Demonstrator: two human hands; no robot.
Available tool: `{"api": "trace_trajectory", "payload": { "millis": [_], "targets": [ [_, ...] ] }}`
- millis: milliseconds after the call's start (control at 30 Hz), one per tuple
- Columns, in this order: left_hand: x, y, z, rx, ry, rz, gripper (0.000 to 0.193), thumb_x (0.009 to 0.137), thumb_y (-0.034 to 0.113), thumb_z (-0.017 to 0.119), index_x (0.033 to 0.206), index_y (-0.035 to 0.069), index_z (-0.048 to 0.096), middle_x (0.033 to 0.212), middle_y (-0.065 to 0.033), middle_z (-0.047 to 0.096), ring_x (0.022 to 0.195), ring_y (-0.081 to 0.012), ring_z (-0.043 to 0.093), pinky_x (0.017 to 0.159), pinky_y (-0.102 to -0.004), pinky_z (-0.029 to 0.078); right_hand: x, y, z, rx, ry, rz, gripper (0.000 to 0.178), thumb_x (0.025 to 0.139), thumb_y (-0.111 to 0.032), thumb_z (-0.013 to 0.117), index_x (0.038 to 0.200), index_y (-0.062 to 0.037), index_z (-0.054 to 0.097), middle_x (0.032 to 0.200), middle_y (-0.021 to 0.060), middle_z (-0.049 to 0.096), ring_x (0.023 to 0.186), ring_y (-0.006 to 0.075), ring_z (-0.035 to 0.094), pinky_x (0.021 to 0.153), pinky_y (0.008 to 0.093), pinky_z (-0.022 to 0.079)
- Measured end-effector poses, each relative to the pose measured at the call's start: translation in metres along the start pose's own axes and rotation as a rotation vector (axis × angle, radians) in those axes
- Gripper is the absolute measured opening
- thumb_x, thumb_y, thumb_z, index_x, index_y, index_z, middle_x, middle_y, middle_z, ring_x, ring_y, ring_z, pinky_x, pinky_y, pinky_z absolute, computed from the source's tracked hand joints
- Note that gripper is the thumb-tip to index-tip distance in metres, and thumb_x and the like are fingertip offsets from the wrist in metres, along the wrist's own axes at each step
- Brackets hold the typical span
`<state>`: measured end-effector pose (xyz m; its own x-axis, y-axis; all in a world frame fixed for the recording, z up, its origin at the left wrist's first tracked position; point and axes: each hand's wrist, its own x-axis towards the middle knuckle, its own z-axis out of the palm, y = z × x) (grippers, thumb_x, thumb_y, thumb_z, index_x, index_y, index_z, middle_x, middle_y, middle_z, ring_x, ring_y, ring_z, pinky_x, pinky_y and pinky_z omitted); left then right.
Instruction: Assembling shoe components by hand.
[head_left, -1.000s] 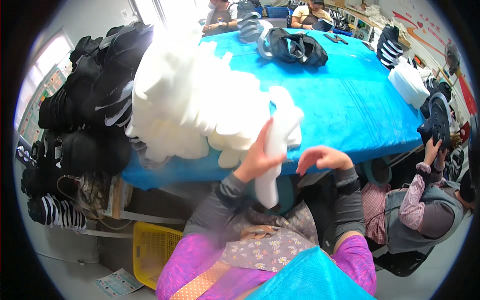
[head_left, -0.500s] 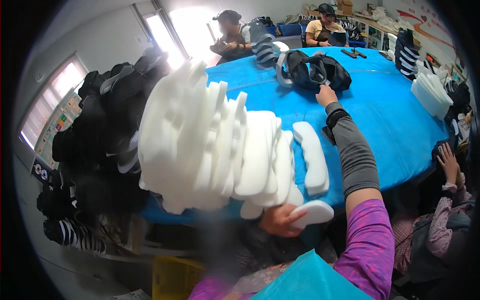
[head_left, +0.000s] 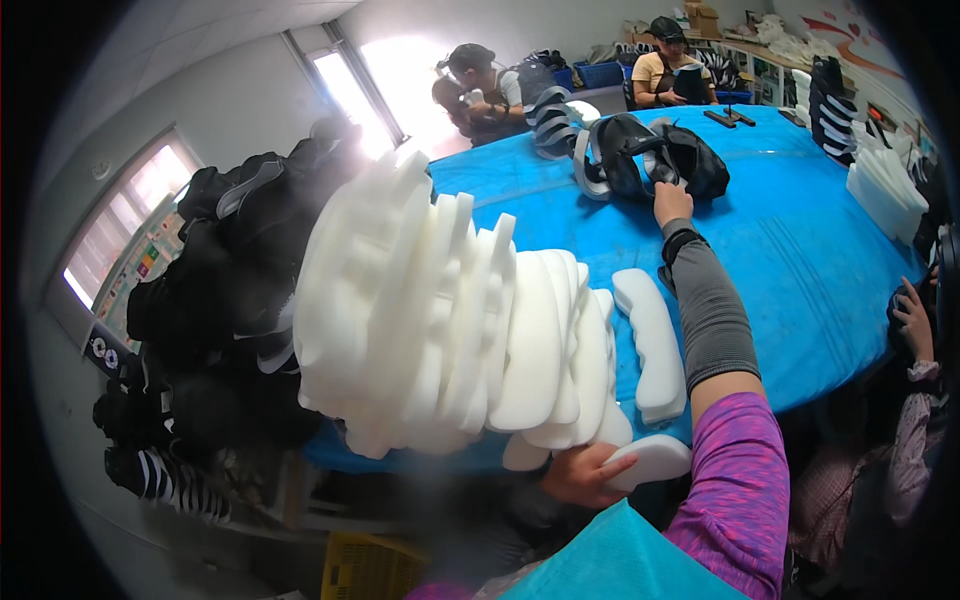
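Nearest, a blue flap (head_left: 590, 555) juts up from the lower edge, with the purple sleeve (head_left: 735, 450) of the right arm beside it. Below the table's near edge at left sits a yellow crate (head_left: 370, 567).

The left hand (head_left: 590, 475) is at the table's near edge, thumb and fingers closed around 1 white pad (head_left: 655, 460). Just beyond it, a tall pile (head_left: 400, 330) of white pads fills the near left corner. 1 loose pad (head_left: 652, 345) lies right of the pile, apart from it, near the same edge. A black heap (head_left: 225, 300) rises past the left edge.

The right arm reaches across toward the far edge. The right hand (head_left: 673, 203) is narrow, its fingers touching the near side of a black bundle (head_left: 700, 160); I cannot tell whether they grip it.

At the right edge stands a white stack (head_left: 888, 195), and in the far right corner a striped stack (head_left: 832, 110). A black stand (head_left: 730, 117) rests by the far edge. Beyond that edge are 2 people.
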<state>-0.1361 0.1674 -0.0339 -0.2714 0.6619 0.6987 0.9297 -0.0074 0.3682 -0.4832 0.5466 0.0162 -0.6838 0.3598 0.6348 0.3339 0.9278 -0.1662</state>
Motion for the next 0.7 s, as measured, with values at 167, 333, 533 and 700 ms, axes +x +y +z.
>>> {"api": "trace_trajectory", "payload": {
  "millis": [167, 333, 533, 700],
  "targets": [
    [0.000, 0.002, -0.002, 0.002, -0.024, -0.031, 0.085, 0.063, 0.026, 0.085, 0.139, 0.016, 0.048, 0.100, -0.0147, 0.065, 0.081, -0.0342, 0.066, 0.067, -0.0417, 0.053, -0.007, -0.002, 0.004, -0.149, 0.031, -0.117, 0.011, 0.086, -0.013, 0.055, 0.081, -0.0135, 0.065, 0.084, 0.0044, 0.067, 0.088, 0.0277, 0.064, 0.071, 0.0426, 0.049],
    [0.000, -0.003, -0.002, -0.021, -0.018, 0.009, 0.085, 0.065, 0.024, 0.085, 0.140, 0.014, 0.045, 0.097, -0.0156, 0.065, 0.077, -0.0329, 0.067, 0.061, -0.0387, 0.055, -0.004, 0.004, -0.001, -0.057, 0.142, -0.094, 0.024, 0.081, -0.019, 0.070, 0.103, -0.0155, 0.061, 0.101, 0.0036, 0.063, 0.101, 0.0273, 0.060, 0.075, 0.0421, 0.050],
    [-0.006, -0.006, 0.000, 0.009, -0.043, -0.014, 0.087, 0.065, 0.024, 0.085, 0.141, 0.015, 0.043, 0.097, -0.0159, 0.066, 0.077, -0.0329, 0.067, 0.062, -0.0388, 0.055, 0.001, -0.009, -0.002, 0.049, 0.135, -0.102, 0.028, 0.077, -0.021, 0.075, 0.101, -0.0133, 0.062, 0.096, 0.0051, 0.064, 0.098, 0.0292, 0.060, 0.076, 0.0428, 0.050],
    [-0.005, -0.003, 0.004, -0.018, -0.037, -0.012, 0.086, 0.066, 0.023, 0.085, 0.141, 0.015, 0.044, 0.097, -0.0160, 0.065, 0.077, -0.0334, 0.067, 0.062, -0.0393, 0.055, 0.010, -0.010, 0.010, 0.002, 0.130, -0.152, 0.010, 0.086, -0.016, 0.057, 0.088, -0.0148, 0.067, 0.085, 0.0035, 0.066, 0.092, 0.0265, 0.062, 0.077, 0.0417, 0.048]
  ]
}}
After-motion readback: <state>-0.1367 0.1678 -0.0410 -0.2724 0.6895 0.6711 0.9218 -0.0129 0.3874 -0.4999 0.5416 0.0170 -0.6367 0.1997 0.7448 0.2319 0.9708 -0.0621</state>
